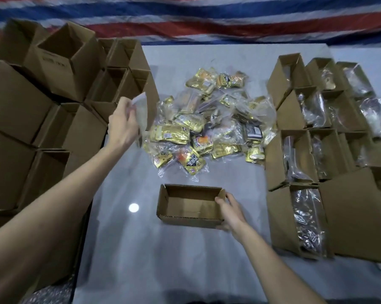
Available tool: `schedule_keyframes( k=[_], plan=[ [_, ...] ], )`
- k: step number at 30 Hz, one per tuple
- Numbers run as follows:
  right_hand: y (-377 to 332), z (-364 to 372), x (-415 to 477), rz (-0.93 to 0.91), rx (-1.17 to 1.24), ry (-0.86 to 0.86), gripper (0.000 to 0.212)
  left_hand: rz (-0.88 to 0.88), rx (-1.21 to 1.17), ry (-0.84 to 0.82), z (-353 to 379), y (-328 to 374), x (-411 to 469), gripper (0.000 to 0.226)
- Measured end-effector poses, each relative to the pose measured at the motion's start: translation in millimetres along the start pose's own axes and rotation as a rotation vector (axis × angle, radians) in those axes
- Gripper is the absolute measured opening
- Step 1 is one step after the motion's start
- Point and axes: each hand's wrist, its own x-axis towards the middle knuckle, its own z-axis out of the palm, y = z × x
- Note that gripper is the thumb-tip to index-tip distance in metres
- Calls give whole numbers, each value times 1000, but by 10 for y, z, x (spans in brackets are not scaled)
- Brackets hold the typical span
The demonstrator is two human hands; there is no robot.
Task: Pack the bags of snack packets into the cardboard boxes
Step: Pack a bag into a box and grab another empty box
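One open cardboard box (190,205) sits on the grey table (163,260), its inside bare, and everything else can be placed from it. The right hand (230,210) grips the box's right end wall, thumb inside the rim and fingers curled round the outside. Just beyond the box, toward the far edge of the table, lies one loose heap of clear bags of snack packets (209,126), the packets mostly gold with some orange and black; the bags overlap too much to count surely, perhaps a dozen or more. Up and to the left of the box, the left hand (122,126) is raised at the heap's left edge, its fingers pinching the top of one clear bag (141,113) that hangs blurred below them. To the right of the box stand packed boxes (305,167), about ten in view, open-topped with shiny plastic showing inside. To the left is a stack of empty boxes (53,95), roughly a dozen. Behind the heap hangs one red, white and blue striped tarpaulin (207,18).
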Motion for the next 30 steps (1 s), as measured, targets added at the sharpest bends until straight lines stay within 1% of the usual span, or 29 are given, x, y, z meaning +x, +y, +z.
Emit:
schedule_keyframes(
  k=[2, 3, 5, 6, 9, 14, 18, 21, 23, 26, 28, 30],
  plan=[
    [7, 24, -6, 1, 23, -2, 23, 118, -39, -28, -223, 226, -149, 18],
    [14, 38, -10, 2, 25, 1, 25, 165, -53, -50, -330, 335, -257, 17],
    [35, 58, -28, 11, 27, 15, 36, 247, -95, -106, -504, 527, -517, 15],
    [41, 68, -45, 12, 28, 18, 39, 277, -127, -143, -567, 603, -651, 15],
    [45, 101, -91, 7, 23, 17, 38, 333, -222, -266, -646, 735, -1017, 17],
    [120, 176, -107, -6, 52, 21, 32, 394, -102, -365, -487, 733, -1502, 21],
    [212, 192, -110, -67, 27, 17, 27, 386, -34, -444, -376, 748, -1757, 28],
    [259, 199, -137, -80, 24, 6, 19, 459, -14, -417, -386, 760, -1902, 29],
    [247, 202, -157, -78, 9, -7, 16, 461, -21, -404, -389, 766, -1945, 29],
    [226, 220, -142, -68, 31, -7, 27, 436, 26, -422, -390, 732, -1983, 30],
    [247, 227, -107, -62, 64, -1, 35, 410, 64, -496, -370, 696, -2023, 30],
    [273, 242, -84, -70, 57, -1, 37, 376, 89, -581, -335, 650, -2067, 28]
  ],
)
